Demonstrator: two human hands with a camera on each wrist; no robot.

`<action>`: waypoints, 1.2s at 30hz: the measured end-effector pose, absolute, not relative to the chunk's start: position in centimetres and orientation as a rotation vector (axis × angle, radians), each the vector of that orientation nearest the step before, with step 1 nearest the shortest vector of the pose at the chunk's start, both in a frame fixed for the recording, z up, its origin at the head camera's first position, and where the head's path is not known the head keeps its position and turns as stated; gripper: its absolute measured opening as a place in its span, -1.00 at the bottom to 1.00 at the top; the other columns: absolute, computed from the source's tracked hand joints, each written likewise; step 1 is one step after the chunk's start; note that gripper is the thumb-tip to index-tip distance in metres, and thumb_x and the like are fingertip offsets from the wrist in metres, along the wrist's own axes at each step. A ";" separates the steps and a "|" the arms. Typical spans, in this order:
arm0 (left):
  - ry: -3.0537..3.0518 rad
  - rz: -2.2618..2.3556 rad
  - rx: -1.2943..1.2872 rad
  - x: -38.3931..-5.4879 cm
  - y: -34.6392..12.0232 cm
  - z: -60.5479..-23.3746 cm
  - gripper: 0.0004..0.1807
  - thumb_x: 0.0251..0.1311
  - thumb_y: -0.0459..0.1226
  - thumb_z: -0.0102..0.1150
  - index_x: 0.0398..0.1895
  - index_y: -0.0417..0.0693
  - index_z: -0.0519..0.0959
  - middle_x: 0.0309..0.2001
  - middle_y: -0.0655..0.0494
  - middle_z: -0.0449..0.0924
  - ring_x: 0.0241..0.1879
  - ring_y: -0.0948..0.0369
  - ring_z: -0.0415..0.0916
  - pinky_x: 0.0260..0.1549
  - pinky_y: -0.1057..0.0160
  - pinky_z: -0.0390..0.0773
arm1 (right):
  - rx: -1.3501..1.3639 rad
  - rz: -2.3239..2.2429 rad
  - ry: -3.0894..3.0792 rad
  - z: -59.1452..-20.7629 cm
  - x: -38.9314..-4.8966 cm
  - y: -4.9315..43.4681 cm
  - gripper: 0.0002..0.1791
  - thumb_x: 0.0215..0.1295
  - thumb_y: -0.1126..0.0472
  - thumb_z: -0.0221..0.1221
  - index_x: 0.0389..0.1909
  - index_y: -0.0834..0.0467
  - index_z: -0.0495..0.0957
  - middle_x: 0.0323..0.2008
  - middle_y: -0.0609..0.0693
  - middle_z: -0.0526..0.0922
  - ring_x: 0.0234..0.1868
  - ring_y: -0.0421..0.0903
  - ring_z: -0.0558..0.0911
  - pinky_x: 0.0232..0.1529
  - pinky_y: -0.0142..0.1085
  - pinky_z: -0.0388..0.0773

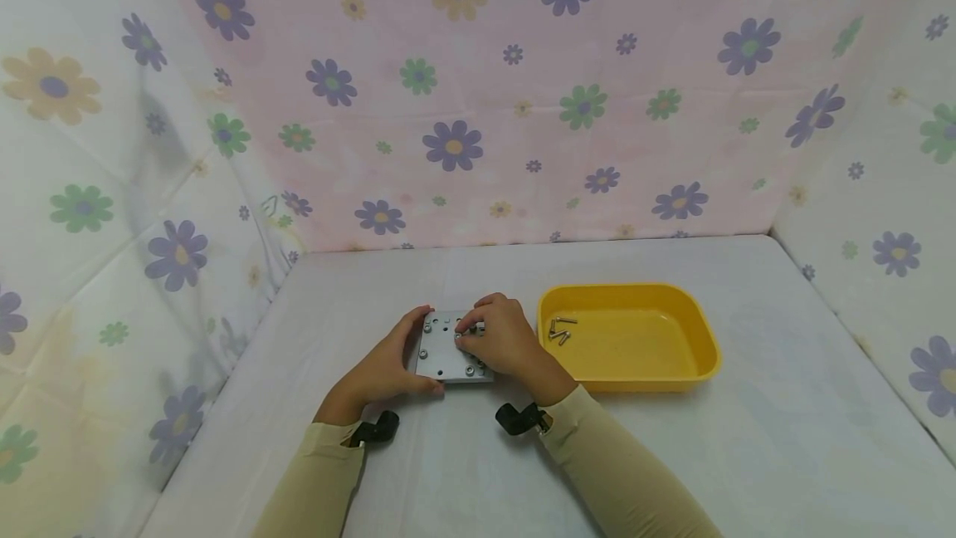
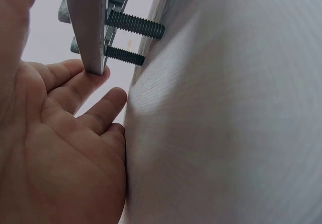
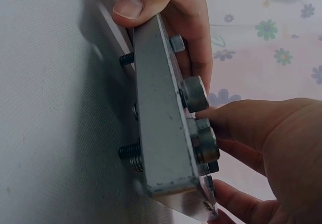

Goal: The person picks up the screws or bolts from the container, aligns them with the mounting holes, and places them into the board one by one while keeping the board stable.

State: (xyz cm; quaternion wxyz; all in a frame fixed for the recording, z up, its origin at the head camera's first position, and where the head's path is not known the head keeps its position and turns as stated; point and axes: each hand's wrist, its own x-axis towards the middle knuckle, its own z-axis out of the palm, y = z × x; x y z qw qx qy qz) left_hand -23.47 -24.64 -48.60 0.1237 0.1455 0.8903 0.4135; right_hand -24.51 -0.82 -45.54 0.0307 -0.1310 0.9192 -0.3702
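Observation:
A silver metal plate (image 1: 448, 364) with holes and several socket-head screws (image 1: 470, 370) is held just above the white table. My left hand (image 1: 384, 368) grips its opposite edges, thumb on the near side and fingers on the far side. Over the plate's middle, the thumb and index finger of my right hand (image 1: 511, 343) pinch a small screw (image 1: 458, 337). Threaded shanks (image 2: 136, 23) stick out beneath the plate in the left wrist view. From the right wrist, thick screw heads (image 3: 195, 94) stand proud of the top face, partly hiding the right fingertips.
To the right of the plate stands a yellow tray (image 1: 627, 384) with several loose screws (image 1: 562, 335) at its left end. White cloth covers the table (image 1: 463, 471). Flowered curtains (image 1: 508, 65) close off the back and both sides.

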 end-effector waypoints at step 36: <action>2.604 1.187 0.414 -23.6 -24.7 -48.7 0.53 -0.36 0.13 0.75 0.68 0.21 -0.08 0.68 0.17 -0.05 0.67 0.08 -0.17 0.59 -0.17 -0.07 | -0.348 -1.213 2.799 -43.8 -24.6 -0.3 -0.86 0.29 0.02 0.39 -0.16 -0.15 0.81 0.30 -0.04 0.53 0.40 0.09 0.39 0.42 0.07 0.39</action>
